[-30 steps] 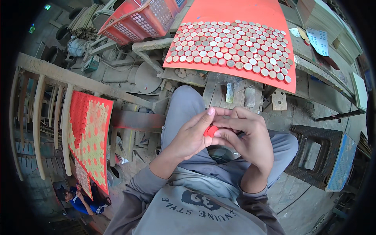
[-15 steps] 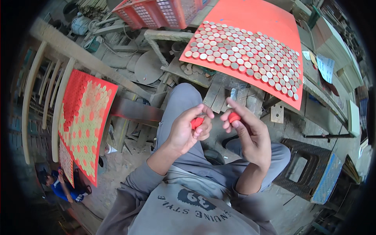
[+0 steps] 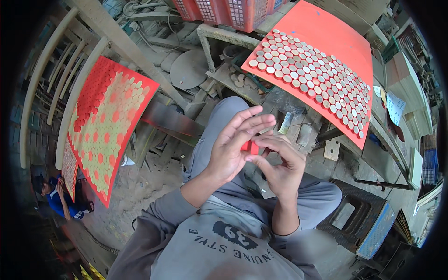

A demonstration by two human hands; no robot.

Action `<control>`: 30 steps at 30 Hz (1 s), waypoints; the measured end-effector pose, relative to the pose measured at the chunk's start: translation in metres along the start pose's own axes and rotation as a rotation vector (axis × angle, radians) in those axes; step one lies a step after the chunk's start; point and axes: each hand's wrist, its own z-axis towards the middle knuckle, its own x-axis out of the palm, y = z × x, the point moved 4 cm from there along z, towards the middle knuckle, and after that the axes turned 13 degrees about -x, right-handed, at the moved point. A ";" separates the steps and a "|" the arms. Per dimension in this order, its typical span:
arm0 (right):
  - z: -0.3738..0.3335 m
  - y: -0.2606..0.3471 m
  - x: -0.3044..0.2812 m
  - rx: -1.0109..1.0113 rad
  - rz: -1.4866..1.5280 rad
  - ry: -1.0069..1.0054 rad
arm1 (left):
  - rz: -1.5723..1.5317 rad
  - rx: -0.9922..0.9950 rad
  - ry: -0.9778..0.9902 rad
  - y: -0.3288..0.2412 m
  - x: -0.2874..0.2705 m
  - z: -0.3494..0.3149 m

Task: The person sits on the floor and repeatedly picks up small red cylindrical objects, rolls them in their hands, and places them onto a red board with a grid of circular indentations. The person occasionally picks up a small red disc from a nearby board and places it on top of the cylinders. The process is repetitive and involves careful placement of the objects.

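Small red round pieces (image 3: 250,147) sit between my two hands, above my lap. My right hand (image 3: 282,161) is closed, with thumb and bent fingers pinching at them. My left hand (image 3: 228,151) has its fingers stretched out and apart, and its palm side touches the red pieces. Fingers partly cover the pieces, so their number is hidden. Beyond my hands, a red board (image 3: 322,28) bears rows of pale-topped discs (image 3: 308,77). On the left leans another red board (image 3: 148,88) with yellowish and red discs (image 3: 105,126).
A red plastic crate (image 3: 228,14) stands at the far side by a wooden bench frame (image 3: 205,44). A dark stool (image 3: 354,214) is at my right, near stacked pale boards (image 3: 408,88). A wooden rack (image 3: 60,79) and a crouching person in blue (image 3: 58,203) are at left.
My hands have come together, bringing the red pieces into contact with both. The left fingers have uncurled. The whole view has shifted, with the boards now appearing further right.
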 end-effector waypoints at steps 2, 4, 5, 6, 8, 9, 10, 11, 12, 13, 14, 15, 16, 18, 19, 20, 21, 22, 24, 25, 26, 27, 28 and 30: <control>0.001 0.002 0.005 -0.029 -0.063 0.017 | 0.050 0.019 0.042 0.001 0.001 -0.002; 0.002 0.002 0.007 -0.085 -0.085 -0.002 | 0.097 0.040 0.065 0.000 0.002 -0.004; 0.000 -0.001 0.008 -0.028 -0.019 -0.010 | 0.120 0.053 0.066 -0.001 0.003 -0.004; -0.003 -0.005 0.010 0.029 0.046 -0.019 | 0.142 0.065 0.068 -0.001 0.003 -0.004; -0.006 -0.009 0.012 0.096 0.145 -0.013 | 0.128 0.081 0.059 -0.001 -0.001 -0.004; -0.006 -0.009 0.012 0.107 0.179 0.002 | 0.122 0.090 0.054 0.000 -0.003 -0.003; -0.006 -0.009 0.013 0.118 0.212 0.015 | 0.125 0.100 0.043 0.001 -0.004 -0.002; -0.006 -0.009 0.015 0.151 0.236 -0.001 | 0.129 0.111 0.033 0.002 -0.005 -0.001; -0.006 -0.007 0.018 0.184 0.261 -0.016 | 0.132 0.123 0.021 0.004 -0.005 0.000; -0.006 -0.006 0.020 0.216 0.287 -0.028 | 0.168 0.151 0.009 0.004 -0.008 -0.001; -0.006 -0.005 0.021 0.247 0.302 -0.036 | 0.204 0.181 -0.004 0.004 -0.010 -0.001; -0.006 -0.004 0.023 0.278 0.317 -0.042 | 0.240 0.212 -0.019 0.004 -0.013 -0.002; -0.007 -0.003 0.028 0.309 0.345 -0.045 | 0.332 0.269 -0.031 0.001 -0.015 -0.006; -0.008 0.001 0.030 0.345 0.358 -0.043 | 0.519 0.384 -0.064 0.000 -0.017 -0.011; -0.010 0.001 0.031 0.363 0.381 -0.042 | 0.603 0.493 -0.084 0.003 -0.019 -0.012; -0.014 -0.002 0.029 0.401 0.294 0.043 | 0.758 0.577 -0.102 -0.003 -0.021 -0.015; -0.016 -0.003 0.031 0.418 0.303 0.073 | 0.794 0.627 -0.115 -0.006 -0.022 -0.019; -0.017 -0.005 0.032 0.433 0.311 0.097 | 0.834 0.674 -0.121 -0.008 -0.020 -0.022; -0.019 -0.010 0.037 0.507 0.499 0.089 | 0.903 0.699 -0.163 -0.009 -0.022 -0.033; -0.019 -0.015 0.038 0.522 0.535 0.124 | 0.871 0.687 -0.172 -0.008 -0.023 -0.037; -0.020 -0.020 0.039 0.541 0.576 0.162 | 0.881 0.680 -0.195 -0.009 -0.025 -0.044; -0.022 -0.025 0.042 0.562 0.618 0.200 | 0.891 0.671 -0.219 -0.011 -0.025 -0.052; -0.024 -0.031 0.045 0.582 0.657 0.235 | 0.899 0.662 -0.239 -0.014 -0.025 -0.057; -0.024 -0.036 0.050 0.602 0.759 0.201 | 1.025 0.727 -0.328 -0.046 -0.025 -0.085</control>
